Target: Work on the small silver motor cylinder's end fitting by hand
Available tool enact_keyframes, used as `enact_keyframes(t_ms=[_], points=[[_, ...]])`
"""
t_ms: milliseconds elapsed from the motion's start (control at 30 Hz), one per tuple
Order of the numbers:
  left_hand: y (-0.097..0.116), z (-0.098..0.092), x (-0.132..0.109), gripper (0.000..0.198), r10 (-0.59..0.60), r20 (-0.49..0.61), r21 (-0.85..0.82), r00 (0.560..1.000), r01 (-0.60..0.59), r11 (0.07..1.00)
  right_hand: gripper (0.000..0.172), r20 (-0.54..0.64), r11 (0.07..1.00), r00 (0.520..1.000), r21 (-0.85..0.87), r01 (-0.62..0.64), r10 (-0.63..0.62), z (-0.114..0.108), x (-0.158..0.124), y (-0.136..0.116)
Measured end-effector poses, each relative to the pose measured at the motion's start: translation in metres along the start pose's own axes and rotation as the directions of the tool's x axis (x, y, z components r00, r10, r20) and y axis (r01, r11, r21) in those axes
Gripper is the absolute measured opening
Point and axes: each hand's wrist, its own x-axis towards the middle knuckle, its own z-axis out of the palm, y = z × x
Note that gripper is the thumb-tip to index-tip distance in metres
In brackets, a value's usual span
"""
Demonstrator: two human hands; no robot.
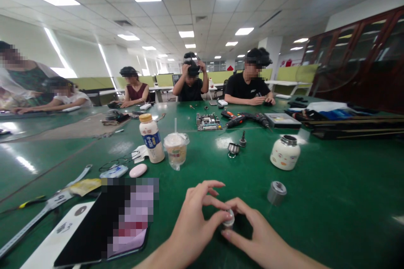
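Observation:
Both my hands meet low in the middle of the green table (331,201). My left hand (195,214) and my right hand (252,231) pinch one small round metal part (229,218) between their fingertips, just above the tabletop. The left hand's other fingers are curled and raised. A grey metal cap (277,192) lies just right of the hands. Farther back stands a white lidless flask (285,152), and left of it a small metal ring (233,148) beside a small dark knob (243,139).
A phone (110,222) lies at the near left, with a milk bottle (152,138), a plastic cup with a straw (176,148) and a pink case (138,170) behind it. A circuit board (208,121) and power screwdriver (243,119) lie mid-table. Several people sit along the far and left sides.

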Motion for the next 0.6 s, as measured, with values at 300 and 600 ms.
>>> enact_keyframes(t_ms=[300,600], points=[[0.003,-0.008,-0.008,0.058,0.138,0.059,-0.024,0.989,-0.137,0.990,0.024,-0.010,1.000,1.000,0.012,0.019,-0.018,0.001,0.000,0.003],[-0.017,0.000,0.003,0.035,0.058,-0.172,0.075,0.983,-0.046,0.996,0.026,0.000,1.000,1.000,0.015,0.002,-0.002,-0.001,0.000,-0.002]])
